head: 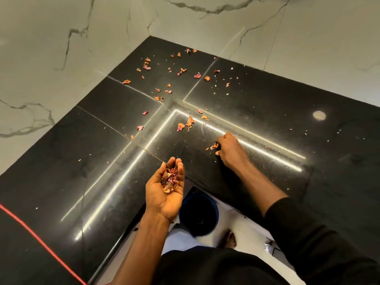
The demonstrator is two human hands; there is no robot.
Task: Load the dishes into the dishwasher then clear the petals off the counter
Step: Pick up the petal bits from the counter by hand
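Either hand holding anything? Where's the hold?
Left hand: loose pile of dried petals cupped in the open palm. Right hand: fingertips closed on a few petals against the counter.

My left hand (164,190) palm up, cupped, fingers together, forearm bare, my right hand (230,150) knuckles up, fingers curled down, arm sleeved

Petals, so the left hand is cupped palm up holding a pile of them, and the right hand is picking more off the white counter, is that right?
Not quite: the head view shows the counter is black. The left hand does cup petals, and the right hand gathers more.
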